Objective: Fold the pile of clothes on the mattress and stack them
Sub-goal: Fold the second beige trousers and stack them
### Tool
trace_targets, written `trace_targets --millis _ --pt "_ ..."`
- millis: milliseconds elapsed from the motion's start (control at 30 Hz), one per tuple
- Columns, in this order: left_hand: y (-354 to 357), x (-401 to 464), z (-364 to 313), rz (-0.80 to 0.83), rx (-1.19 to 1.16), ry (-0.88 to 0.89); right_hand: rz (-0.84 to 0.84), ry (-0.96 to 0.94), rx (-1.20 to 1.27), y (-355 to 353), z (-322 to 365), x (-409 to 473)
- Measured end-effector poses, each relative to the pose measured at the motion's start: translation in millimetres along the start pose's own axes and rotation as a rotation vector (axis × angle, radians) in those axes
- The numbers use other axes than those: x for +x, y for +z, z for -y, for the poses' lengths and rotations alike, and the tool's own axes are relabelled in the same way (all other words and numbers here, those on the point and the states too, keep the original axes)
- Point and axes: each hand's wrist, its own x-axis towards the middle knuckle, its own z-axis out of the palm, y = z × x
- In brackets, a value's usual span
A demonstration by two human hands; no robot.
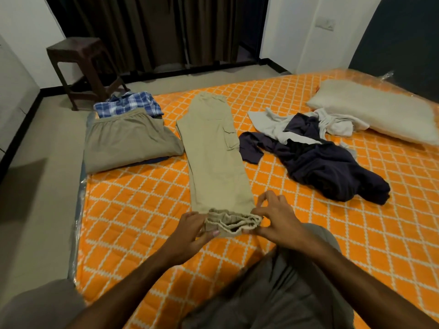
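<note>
Beige cargo trousers point(215, 150) lie lengthwise down the middle of the orange patterned mattress point(133, 210), legs laid one over the other, waistband far, cuffs near me. My left hand point(192, 230) pinches the left side of the gathered cuffs. My right hand point(276, 220) pinches their right side. To the left lies a stack of folded clothes: a khaki garment point(128, 141) on top, a blue checked shirt point(128, 104) behind it. On the right a loose pile holds a dark navy garment point(325, 167) and a light grey one point(280, 124).
A pale pillow point(373, 110) lies at the mattress's far right. A dark wooden stool point(80, 65) stands on the floor beyond the far left corner, before dark curtains. The mattress's left edge point(79, 210) drops to grey floor. My knee is at the bottom.
</note>
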Motion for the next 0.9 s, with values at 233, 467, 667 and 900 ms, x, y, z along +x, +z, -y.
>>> trace_targets --millis 233,467,667,900 --pt "-19.5 86.7 30.4 -0.225 -0.51 -0.372 0.287 0.183 0.54 -17.1 -32.7 111.0" --pt "-23.3 171.7 92.3 -0.321 -0.695 -0.573 0.121 0.267 0.326 19.3 -68.2 227.7" --pt "-13.0 206.6 149.4 -0.453 -0.52 -0.579 0.336 0.48 0.789 48.6 -100.7 245.8" --pt "1.1 200.4 168.5 -0.38 -0.478 -0.6 0.118 0.405 0.639 87.2 -121.6 214.4"
